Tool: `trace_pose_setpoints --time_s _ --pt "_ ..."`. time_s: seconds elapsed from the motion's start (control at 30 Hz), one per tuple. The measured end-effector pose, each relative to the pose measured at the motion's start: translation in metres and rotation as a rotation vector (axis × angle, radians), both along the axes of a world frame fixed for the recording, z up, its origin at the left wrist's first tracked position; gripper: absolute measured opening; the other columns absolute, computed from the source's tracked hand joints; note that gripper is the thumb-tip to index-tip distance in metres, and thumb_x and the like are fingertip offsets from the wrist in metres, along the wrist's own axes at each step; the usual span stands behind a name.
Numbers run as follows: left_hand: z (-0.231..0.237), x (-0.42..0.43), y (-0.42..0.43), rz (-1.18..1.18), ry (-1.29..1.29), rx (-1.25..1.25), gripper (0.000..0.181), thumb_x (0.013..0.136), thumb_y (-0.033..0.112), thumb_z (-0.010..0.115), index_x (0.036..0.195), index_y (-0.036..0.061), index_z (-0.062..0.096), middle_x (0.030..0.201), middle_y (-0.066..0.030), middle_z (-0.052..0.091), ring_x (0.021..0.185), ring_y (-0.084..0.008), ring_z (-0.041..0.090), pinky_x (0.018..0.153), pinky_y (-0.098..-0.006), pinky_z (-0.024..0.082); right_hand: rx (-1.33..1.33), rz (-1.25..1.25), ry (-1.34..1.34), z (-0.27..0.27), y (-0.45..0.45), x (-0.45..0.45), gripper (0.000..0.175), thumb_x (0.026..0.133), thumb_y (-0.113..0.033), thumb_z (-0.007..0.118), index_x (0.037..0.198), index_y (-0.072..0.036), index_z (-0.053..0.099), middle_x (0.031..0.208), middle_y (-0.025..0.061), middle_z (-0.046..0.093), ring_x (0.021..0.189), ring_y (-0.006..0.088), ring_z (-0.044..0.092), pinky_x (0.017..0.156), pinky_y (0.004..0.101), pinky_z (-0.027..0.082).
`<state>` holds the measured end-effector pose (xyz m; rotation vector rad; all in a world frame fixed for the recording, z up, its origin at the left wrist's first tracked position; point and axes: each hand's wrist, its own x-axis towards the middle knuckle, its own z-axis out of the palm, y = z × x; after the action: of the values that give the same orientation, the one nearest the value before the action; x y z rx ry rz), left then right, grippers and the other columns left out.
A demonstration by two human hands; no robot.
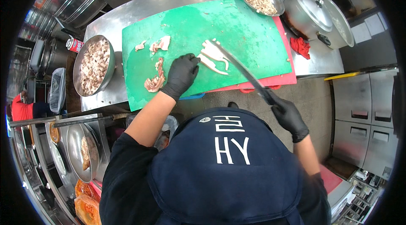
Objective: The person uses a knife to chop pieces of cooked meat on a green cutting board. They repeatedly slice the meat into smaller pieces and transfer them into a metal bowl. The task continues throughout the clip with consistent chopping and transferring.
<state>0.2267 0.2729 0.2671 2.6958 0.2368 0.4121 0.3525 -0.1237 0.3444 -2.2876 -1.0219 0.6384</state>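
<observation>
My right hand, in a black glove, grips the handle of a long knife. The blade slants up and left over the green cutting board, its tip by some pale strips of meat. My left hand, gloved too, lies on the board with fingers curled at the left ends of those strips; whether it pinches one is hidden. Left of it is a longer reddish piece of meat. Farther up rest a fatty chunk and a small scrap.
A metal bowl of diced meat stands left of the board. Beyond the board's far right corner sits a metal bowl of small pale pieces. A lidded pot and red cloth are at right. Another person is at far left.
</observation>
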Motion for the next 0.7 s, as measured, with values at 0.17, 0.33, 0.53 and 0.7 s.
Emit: trace_pose_setpoints --time_s 0.17,0.33,0.53,0.7 --pt "-0.012 0.009 -0.012 -0.081 -0.077 0.03 0.022 0.089 0.008 0.067 0.11 0.0054 0.07 0.108 -0.016 0.069 0.099 -0.0391 0.066 0.084 -0.0493 0.054 -0.223 0.133 -0.069 -0.002 0.043 -0.006 0.066 0.097 -0.011 0.061 0.157 -0.036 0.044 0.113 0.023 0.07 0.102 0.0415 0.069 0.088 0.05 0.055" --pt "-0.018 0.016 -0.009 -0.092 -0.04 0.081 0.022 0.088 0.009 0.063 0.108 0.006 0.071 0.112 -0.0137 0.071 0.096 -0.0365 0.068 0.086 -0.0472 0.054 -0.196 0.2 -0.15 0.024 0.041 0.0 0.072 0.093 -0.008 0.064 0.157 -0.035 0.044 0.097 0.0219 0.07 0.089 0.042 0.068 0.078 0.0504 0.054" --pt "-0.024 0.019 -0.005 -0.098 -0.068 0.075 0.021 0.087 0.008 0.064 0.107 0.0058 0.071 0.112 -0.0132 0.071 0.097 -0.0363 0.068 0.087 -0.047 0.055 -0.304 0.182 -0.046 0.023 0.055 0.003 0.07 0.097 -0.01 0.062 0.159 -0.036 0.041 0.101 0.0248 0.069 0.09 0.0442 0.068 0.078 0.0514 0.054" --pt "-0.029 0.02 -0.004 -0.073 -0.063 0.095 0.021 0.088 0.009 0.064 0.108 0.0061 0.071 0.112 -0.0124 0.071 0.1 -0.0353 0.067 0.09 -0.0465 0.054 -0.194 0.224 -0.002 0.009 0.058 0.01 0.069 0.098 -0.011 0.061 0.16 -0.032 0.039 0.116 0.0262 0.069 0.098 0.0443 0.069 0.084 0.0489 0.055"
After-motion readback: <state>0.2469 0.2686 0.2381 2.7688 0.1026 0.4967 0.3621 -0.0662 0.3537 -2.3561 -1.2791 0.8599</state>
